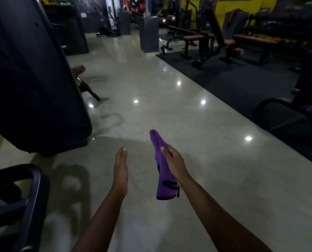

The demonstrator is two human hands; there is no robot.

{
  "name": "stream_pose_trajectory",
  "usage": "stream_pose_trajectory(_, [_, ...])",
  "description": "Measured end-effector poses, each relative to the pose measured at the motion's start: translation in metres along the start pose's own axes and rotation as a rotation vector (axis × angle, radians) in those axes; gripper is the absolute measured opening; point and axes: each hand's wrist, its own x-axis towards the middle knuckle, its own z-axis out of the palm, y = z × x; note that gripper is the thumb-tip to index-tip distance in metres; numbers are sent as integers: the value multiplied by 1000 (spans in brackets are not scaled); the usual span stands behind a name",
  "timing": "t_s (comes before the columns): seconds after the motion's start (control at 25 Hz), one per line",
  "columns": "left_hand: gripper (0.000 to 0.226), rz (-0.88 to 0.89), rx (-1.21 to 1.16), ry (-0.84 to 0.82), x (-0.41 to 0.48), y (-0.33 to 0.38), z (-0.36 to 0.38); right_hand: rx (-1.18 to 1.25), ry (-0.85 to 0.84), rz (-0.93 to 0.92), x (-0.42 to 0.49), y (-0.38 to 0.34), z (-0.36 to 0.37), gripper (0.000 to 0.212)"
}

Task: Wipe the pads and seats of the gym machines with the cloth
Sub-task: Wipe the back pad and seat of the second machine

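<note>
Right hand (173,161) grips purple cloth (163,176) in mid-air over the glossy floor (169,99), cloth hanging below the palm; left hand (121,169) alongside, fingers straight, holding nothing.

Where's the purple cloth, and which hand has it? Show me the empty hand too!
Purple fabric cloth (162,188): head view, on its hanging lower part.
Right hand (173,161): head view, on the back of the hand holding the cloth.
Left hand (121,169): head view, on the side of the empty hand.
</note>
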Motion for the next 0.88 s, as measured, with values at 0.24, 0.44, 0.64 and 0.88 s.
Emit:
stream_pose_trajectory(0.24, [52, 52, -59, 96, 158, 38, 64, 27, -47, -81, 182, -25, -1, 33])
stream_pose_trajectory(0.44, [54, 107, -68, 226, 303, 63, 111, 49, -142, -108, 358, -44, 4, 33])
stream_pose_trajectory(0.64, [54, 111, -53, 386, 440, 105, 154, -33, -271, -160, 532, -72, 30, 32])
stream_pose_trajectory(0.88, [55, 150, -75, 505, 617, 133, 154, 15, -422, -172, 720, -94, 107, 37])
